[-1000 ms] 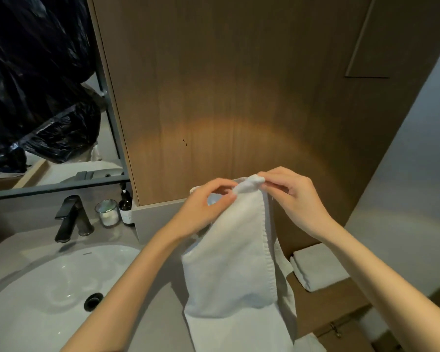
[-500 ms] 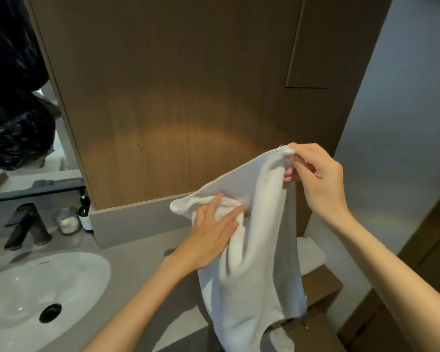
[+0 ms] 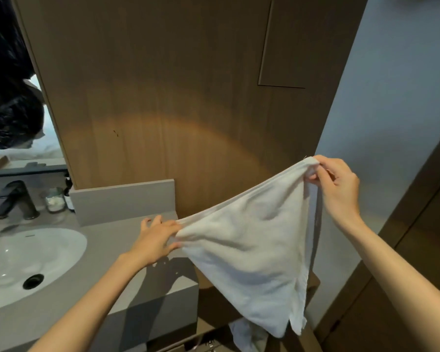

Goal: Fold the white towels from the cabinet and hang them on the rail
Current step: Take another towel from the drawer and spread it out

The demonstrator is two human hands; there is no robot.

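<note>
Left grip (image 3: 158, 237) low, right grip (image 3: 338, 184) raised, both pinching

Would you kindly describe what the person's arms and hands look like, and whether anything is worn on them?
Both arms are bare as far as the view shows: no sleeve reaches the left forearm or the right forearm. The left hand and right hand wear no gloves, and no ring, watch or bracelet shows on the sides in view.

No legible text anywhere
</note>
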